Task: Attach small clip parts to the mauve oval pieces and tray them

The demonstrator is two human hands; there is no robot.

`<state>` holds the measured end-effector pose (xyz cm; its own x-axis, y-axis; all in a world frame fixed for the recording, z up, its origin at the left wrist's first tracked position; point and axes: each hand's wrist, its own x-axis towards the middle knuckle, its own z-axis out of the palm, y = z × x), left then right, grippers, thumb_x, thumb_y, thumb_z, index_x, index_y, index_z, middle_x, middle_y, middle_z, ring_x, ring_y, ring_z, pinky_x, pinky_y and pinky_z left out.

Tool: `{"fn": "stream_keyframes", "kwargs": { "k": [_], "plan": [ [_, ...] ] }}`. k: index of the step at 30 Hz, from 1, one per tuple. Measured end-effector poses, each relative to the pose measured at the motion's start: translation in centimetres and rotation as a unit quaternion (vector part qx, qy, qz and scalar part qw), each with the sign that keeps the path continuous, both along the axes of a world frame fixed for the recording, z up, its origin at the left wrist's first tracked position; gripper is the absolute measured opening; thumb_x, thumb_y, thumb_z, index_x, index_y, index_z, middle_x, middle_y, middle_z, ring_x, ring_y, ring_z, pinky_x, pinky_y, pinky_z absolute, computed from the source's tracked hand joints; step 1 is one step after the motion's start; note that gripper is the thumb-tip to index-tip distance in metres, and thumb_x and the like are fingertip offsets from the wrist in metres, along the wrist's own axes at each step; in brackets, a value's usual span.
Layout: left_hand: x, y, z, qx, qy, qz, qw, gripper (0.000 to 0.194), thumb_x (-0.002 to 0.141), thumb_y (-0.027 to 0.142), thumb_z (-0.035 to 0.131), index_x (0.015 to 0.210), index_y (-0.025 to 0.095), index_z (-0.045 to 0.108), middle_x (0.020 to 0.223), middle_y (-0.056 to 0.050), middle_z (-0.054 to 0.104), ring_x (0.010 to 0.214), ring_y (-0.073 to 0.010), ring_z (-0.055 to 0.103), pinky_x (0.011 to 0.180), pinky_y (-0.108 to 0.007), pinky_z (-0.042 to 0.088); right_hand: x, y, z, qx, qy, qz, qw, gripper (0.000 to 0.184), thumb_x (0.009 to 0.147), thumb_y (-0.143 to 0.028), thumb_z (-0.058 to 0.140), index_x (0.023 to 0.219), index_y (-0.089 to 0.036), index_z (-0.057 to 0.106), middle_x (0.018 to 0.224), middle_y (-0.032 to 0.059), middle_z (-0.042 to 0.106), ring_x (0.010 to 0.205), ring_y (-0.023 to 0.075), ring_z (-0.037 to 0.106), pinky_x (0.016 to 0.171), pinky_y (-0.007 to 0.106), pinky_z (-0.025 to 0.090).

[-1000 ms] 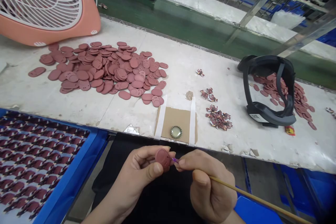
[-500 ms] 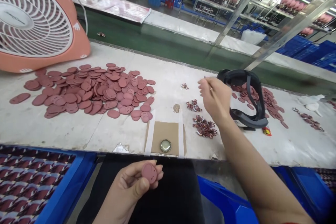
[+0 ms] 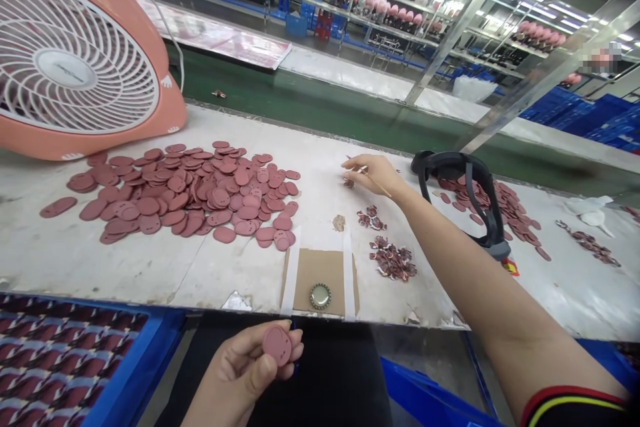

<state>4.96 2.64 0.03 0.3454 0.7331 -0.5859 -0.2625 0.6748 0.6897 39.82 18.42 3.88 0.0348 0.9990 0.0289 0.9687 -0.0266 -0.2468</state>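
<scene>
My left hand (image 3: 245, 367) is low in front of the bench, pinching one flat dusky-pink oval piece (image 3: 277, 345) between thumb and fingertips. My right hand (image 3: 373, 173) is stretched out over the white bench, fingers closed round a thin wooden stick (image 3: 376, 184). Its fingertips rest beside a tiny dark-red scrap (image 3: 349, 183) at the far side. A big heap of the same pink oval pieces (image 3: 195, 190) lies to the left on the bench. A metal bottle cap (image 3: 320, 295) sits on a taped cardboard square (image 3: 320, 272).
An orange desk fan (image 3: 75, 67) stands at the back left. Small piles of dark-red scraps (image 3: 393, 260) lie right of the cardboard. A black head strap (image 3: 467, 197) lies over more pink pieces. A blue tray (image 3: 70, 360) of patterned parts sits lower left. A green conveyor (image 3: 325, 107) runs behind.
My right hand left the piece, reached out over the bench with the stick and has shifted left to the far scrap. My left hand keeps the pink piece. The camera has tilted up.
</scene>
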Motion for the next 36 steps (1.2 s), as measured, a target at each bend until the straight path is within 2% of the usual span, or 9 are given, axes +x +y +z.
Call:
{"fn": "stream_keyframes", "kwargs": {
  "k": [4, 11, 14, 18, 19, 23, 25, 29, 36],
  "plan": [
    [0.0, 0.0, 0.3, 0.008, -0.016, -0.007, 1.000, 0.033, 0.060, 0.039, 0.089, 0.086, 0.022, 0.080, 0.086, -0.009, 0.081, 0.083, -0.0295, 0.075, 0.072, -0.034, 0.059, -0.1, -0.4, 0.0, -0.001, -0.001, -0.063, 0.998, 0.026, 0.098, -0.036, 0.059, 0.113, -0.015, 0.061, 0.114, 0.0077, 0.062, 0.100, 0.0204, 0.062, 0.088, 0.041, 0.054],
    [-0.3, -0.5, 0.9, 0.009, -0.018, 0.011, 1.000, 0.031, 0.062, 0.041, 0.088, 0.086, 0.024, 0.080, 0.087, -0.006, 0.081, 0.081, -0.0236, 0.074, 0.072, -0.029, 0.058, -2.0, -1.7, -0.1, -0.020, 0.071, -0.082, 0.994, 0.021, 0.097, -0.034, 0.061, 0.104, -0.014, 0.063, 0.103, 0.0053, 0.064, 0.090, 0.0170, 0.064, 0.082, 0.036, 0.056],
    [-0.6, -0.6, 1.4, -0.020, -0.033, 0.015, 0.999, 0.031, 0.061, 0.040, 0.088, 0.087, 0.024, 0.080, 0.088, -0.005, 0.081, 0.082, -0.0214, 0.074, 0.070, -0.025, 0.058, -4.1, -4.5, 1.0, 0.022, 0.146, -0.097, 0.984, 0.019, 0.096, -0.031, 0.062, 0.099, -0.012, 0.063, 0.088, 0.0037, 0.067, 0.078, 0.0157, 0.066, 0.074, 0.033, 0.057],
    [-0.9, -0.7, 2.7, -0.062, -0.068, 0.002, 0.996, 0.031, 0.061, 0.039, 0.089, 0.085, 0.023, 0.080, 0.085, -0.003, 0.079, 0.079, -0.0161, 0.072, 0.063, -0.018, 0.056, -8.9, -11.2, 2.9, 0.064, 0.277, -0.061, 0.957, 0.020, 0.095, -0.032, 0.061, 0.100, -0.013, 0.066, 0.083, 0.0049, 0.071, 0.074, 0.0159, 0.070, 0.068, 0.026, 0.059],
    [-0.8, -0.7, 3.0, -0.069, -0.076, -0.002, 0.995, 0.031, 0.060, 0.040, 0.089, 0.084, 0.023, 0.080, 0.083, -0.003, 0.079, 0.076, -0.0147, 0.070, 0.061, -0.017, 0.055, -10.2, -13.0, 3.2, 0.065, 0.324, -0.035, 0.943, 0.017, 0.092, -0.032, 0.064, 0.096, -0.015, 0.068, 0.082, 0.0039, 0.072, 0.072, 0.0152, 0.070, 0.065, 0.024, 0.059],
    [-0.7, -0.8, 3.5, -0.095, -0.113, -0.037, 0.988, 0.031, 0.060, 0.040, 0.089, 0.083, 0.021, 0.081, 0.076, -0.002, 0.075, 0.067, -0.0109, 0.066, 0.056, -0.015, 0.053, -14.4, -18.5, 3.5, -0.003, 0.594, 0.050, 0.803, 0.014, 0.087, -0.020, 0.072, 0.100, -0.023, 0.073, 0.091, 0.0038, 0.075, 0.071, 0.0152, 0.072, 0.057, 0.020, 0.060],
    [-0.7, -1.0, 3.2, -0.094, -0.138, -0.071, 0.983, 0.029, 0.062, 0.039, 0.088, 0.083, 0.020, 0.080, 0.075, -0.002, 0.074, 0.066, -0.0102, 0.066, 0.056, -0.014, 0.053, -15.6, -19.6, 3.3, -0.032, 0.621, 0.046, 0.782, 0.014, 0.086, -0.018, 0.072, 0.099, -0.024, 0.074, 0.091, 0.0034, 0.074, 0.073, 0.0149, 0.072, 0.060, 0.019, 0.060],
    [-0.9, -1.4, 2.6, -0.082, -0.181, -0.112, 0.974, 0.026, 0.068, 0.038, 0.085, 0.085, 0.018, 0.080, 0.074, 0.000, 0.071, 0.068, -0.0094, 0.067, 0.056, -0.012, 0.053, -16.2, -20.1, 3.0, -0.026, 0.570, 0.073, 0.818, 0.013, 0.085, -0.018, 0.075, 0.097, -0.024, 0.075, 0.086, 0.0012, 0.072, 0.077, 0.0119, 0.068, 0.067, 0.018, 0.056],
    [-0.9, -1.9, 2.6, -0.089, -0.187, -0.112, 0.972, 0.025, 0.066, 0.039, 0.086, 0.076, 0.017, 0.079, 0.073, 0.001, 0.069, 0.062, -0.0079, 0.066, 0.054, -0.011, 0.053, -16.3, -20.3, 3.7, 0.028, 0.461, 0.127, 0.878, 0.012, 0.087, -0.017, 0.072, 0.098, -0.023, 0.073, 0.083, 0.0002, 0.073, 0.071, 0.0120, 0.067, 0.062, 0.020, 0.054]
  ]
}}
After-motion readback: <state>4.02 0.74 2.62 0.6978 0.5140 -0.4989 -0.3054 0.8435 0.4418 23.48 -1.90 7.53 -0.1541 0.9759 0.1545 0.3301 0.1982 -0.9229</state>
